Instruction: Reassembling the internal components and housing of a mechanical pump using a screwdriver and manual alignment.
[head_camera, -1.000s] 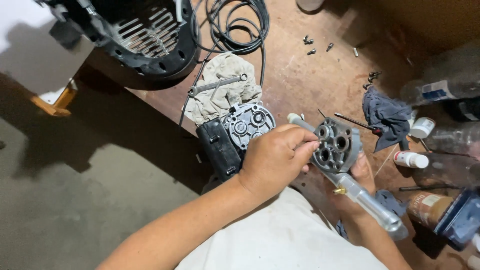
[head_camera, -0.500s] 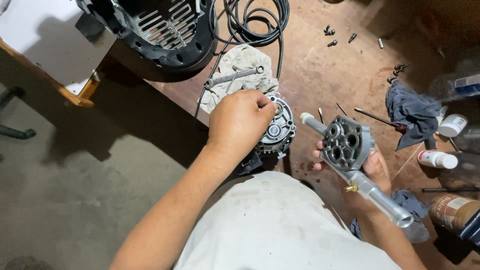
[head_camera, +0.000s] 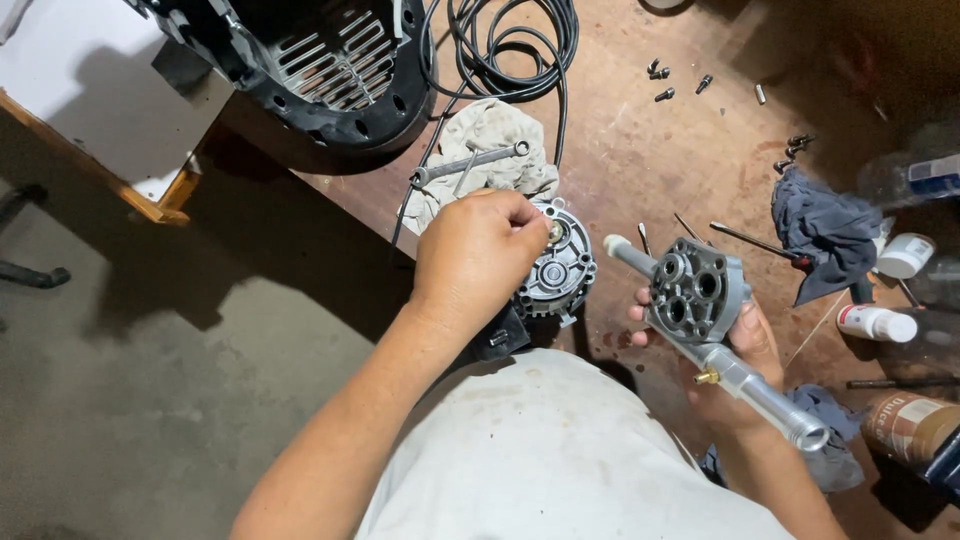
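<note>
The left hand (head_camera: 478, 255) pinches its fingertips together over the round motor housing (head_camera: 557, 268), steadying something there, while the right hand (head_camera: 735, 355) clamps the grey pump head (head_camera: 697, 292) face-up just beside it.

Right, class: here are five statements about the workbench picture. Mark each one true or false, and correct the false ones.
1. The right hand holds a grey metal pump block with round bores. True.
2. The left hand rests on the blue rag. False: it is at the round grey housing; the blue rag lies apart, further right.
3. A spanner lies on a pale cloth. True.
4. The loose bolts sit inside the black ribbed casing. False: they lie on the bare wooden bench, to the right of the black ribbed casing.
5. A coiled black cable lies at the top of the bench. True.
</note>
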